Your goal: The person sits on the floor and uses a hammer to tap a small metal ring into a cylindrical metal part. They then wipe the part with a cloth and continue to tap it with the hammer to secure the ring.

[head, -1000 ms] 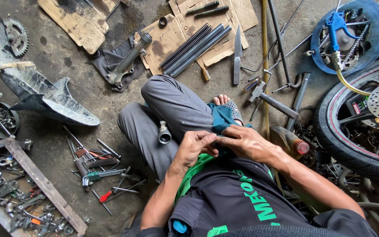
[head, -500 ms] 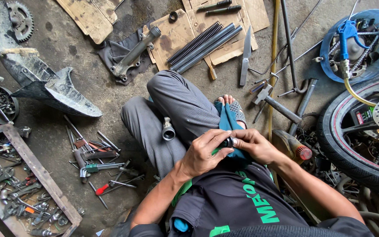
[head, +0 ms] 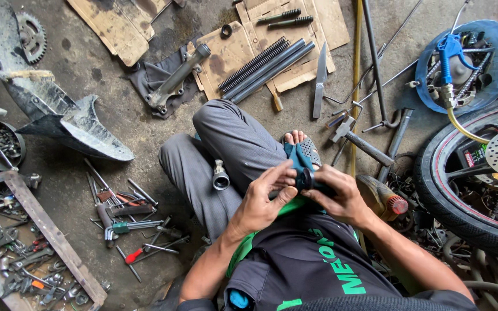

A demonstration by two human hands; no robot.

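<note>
I sit cross-legged on a concrete floor. My right hand point(head: 341, 198) grips a small dark cylindrical part point(head: 305, 179) wrapped in a teal rag point(head: 298, 155). My left hand point(head: 266, 198) pinches the same part's end with fingertips and thumb. Both hands meet over my grey-trousered knee point(head: 231, 135). A short metal tube point(head: 220, 178) rests on my lap just left of the hands. My foot in a sandal point(head: 302, 141) shows behind the rag.
Wrenches and screwdrivers point(head: 125, 216) lie scattered at left, beside a tray of tools point(head: 15, 253). Fork tubes and a spring point(head: 266, 63) rest on cardboard ahead. A motorcycle wheel point(head: 468, 190) stands at right, a blue basin point(head: 468, 63) beyond it. A black fender point(head: 70, 124) lies far left.
Both hands rose from my lap toward the knee and now work the dark part in the teal rag, which was hidden before. The view shifted slightly.
</note>
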